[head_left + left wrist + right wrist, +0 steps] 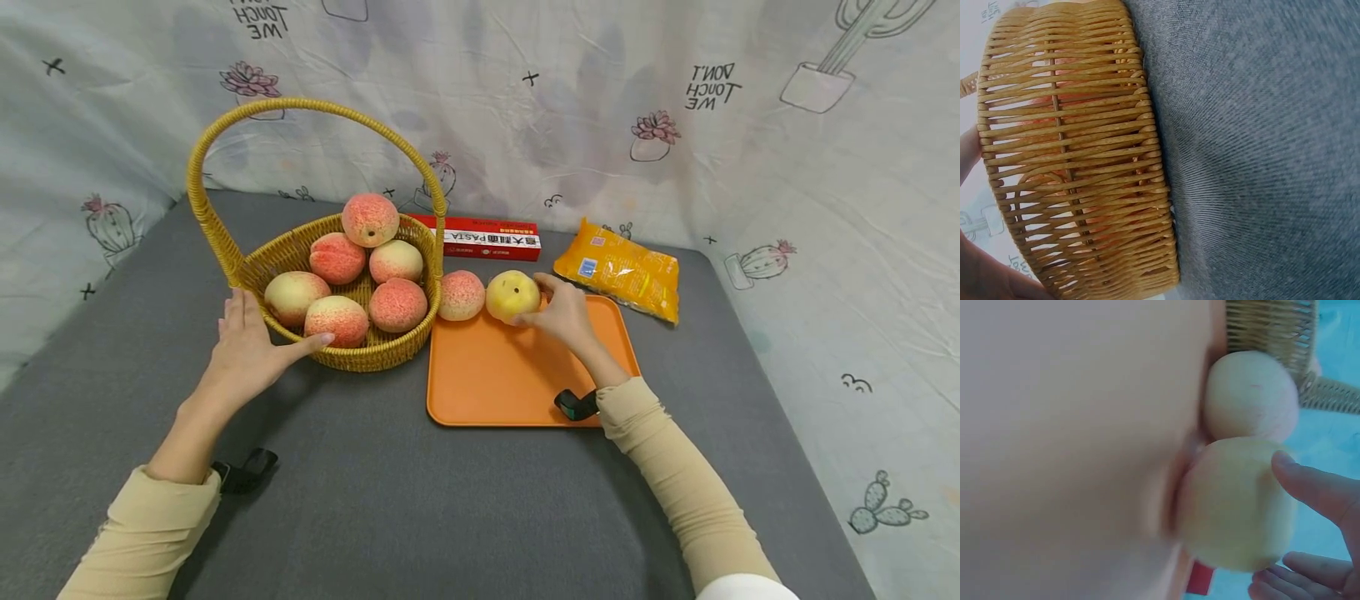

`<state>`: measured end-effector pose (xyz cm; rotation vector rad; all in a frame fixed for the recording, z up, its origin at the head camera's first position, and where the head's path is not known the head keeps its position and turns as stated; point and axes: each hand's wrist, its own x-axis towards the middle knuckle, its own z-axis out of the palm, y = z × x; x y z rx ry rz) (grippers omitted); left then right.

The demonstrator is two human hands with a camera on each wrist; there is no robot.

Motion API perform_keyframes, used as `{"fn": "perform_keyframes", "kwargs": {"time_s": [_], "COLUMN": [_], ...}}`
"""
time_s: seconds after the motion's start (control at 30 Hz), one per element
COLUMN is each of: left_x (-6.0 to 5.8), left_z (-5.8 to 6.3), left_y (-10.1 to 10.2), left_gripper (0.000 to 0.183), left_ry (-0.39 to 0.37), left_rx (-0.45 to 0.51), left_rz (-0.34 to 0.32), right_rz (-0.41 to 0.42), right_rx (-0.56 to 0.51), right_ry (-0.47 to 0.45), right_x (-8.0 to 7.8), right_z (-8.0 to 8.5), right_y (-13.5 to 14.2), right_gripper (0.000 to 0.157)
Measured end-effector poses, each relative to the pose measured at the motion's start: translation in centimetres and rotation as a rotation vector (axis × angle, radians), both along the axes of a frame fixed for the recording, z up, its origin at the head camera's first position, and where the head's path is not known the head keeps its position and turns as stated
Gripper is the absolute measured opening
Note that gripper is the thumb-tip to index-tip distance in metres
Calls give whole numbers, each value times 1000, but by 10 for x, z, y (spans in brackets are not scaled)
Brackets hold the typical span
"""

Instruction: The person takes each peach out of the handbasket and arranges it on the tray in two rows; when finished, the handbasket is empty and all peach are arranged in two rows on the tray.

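A yellow peach [513, 297] sits at the back edge of an orange tray [487, 375], beside a pink-speckled peach [461, 296]. My right hand [564, 315] is at the yellow peach's right side, thumb and fingers spread around it. In the right wrist view the thumb [1310, 484] lies on the yellow peach, and the other fingertips are right at its edge. My left hand [243, 350] rests against the rim of a wicker basket [367, 360], fingers straight and thumb stretched along the front. Several peaches [337, 321] fill the basket, one stacked on top.
The basket's tall handle [315, 104] arches above the fruit. Behind the tray lies a red pasta box [491, 239], partly hidden by the basket. An orange-yellow packet [622, 271] lies at the tray's back right. A printed cloth [495, 108] hangs behind the grey table [360, 500].
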<state>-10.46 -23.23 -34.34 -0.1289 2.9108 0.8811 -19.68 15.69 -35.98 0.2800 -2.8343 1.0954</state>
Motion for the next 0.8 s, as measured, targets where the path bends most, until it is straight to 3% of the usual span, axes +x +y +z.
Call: {"fn": "perform_keyframes", "kwargs": {"time_s": [0.23, 0.53, 0.67, 0.8], "left_x": [1, 3, 3, 3], "left_z": [0, -6, -8, -9], "left_y": [0, 3, 5, 4], "left_gripper": [125, 122, 121, 121], "left_ry": [6, 53, 77, 81], "left_rx": [9, -2, -5, -8], "left_rz": [-2, -8, -10, -8], "right_rz": [35, 290, 360, 382], "right_rx": [-146, -242, -190, -38], "right_ry": [62, 120, 93, 100], "right_x": [11, 22, 24, 21], "right_z": [22, 35, 38, 39], "right_y": [-20, -62, -83, -104], "right_gripper": [74, 70, 71, 71]}}
